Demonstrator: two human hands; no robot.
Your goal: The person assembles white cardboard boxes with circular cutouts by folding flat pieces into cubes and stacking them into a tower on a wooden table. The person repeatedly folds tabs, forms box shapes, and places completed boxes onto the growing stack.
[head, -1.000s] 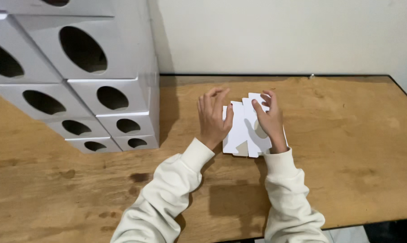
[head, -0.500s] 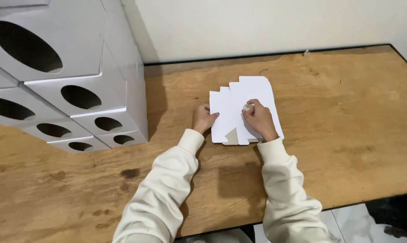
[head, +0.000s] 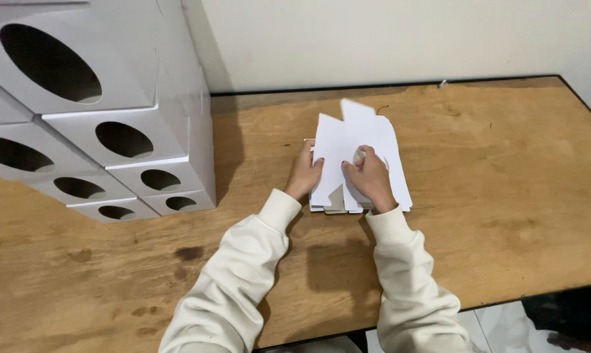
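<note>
Left hand (head: 304, 172) and right hand (head: 372, 180) grip flat white carton blanks (head: 347, 140) beside stacked oval-holed boxes (head: 105, 124).

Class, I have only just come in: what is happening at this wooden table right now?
A person in cream sleeves works at a wooden table on a small pile of flat white card cut-outs. The left hand grips the pile's left edge, while the right hand presses on the top sheet, whose far end looks lifted and blurred. To the left stands a stack of finished white boxes, each with an oval hole in its face.
</note>
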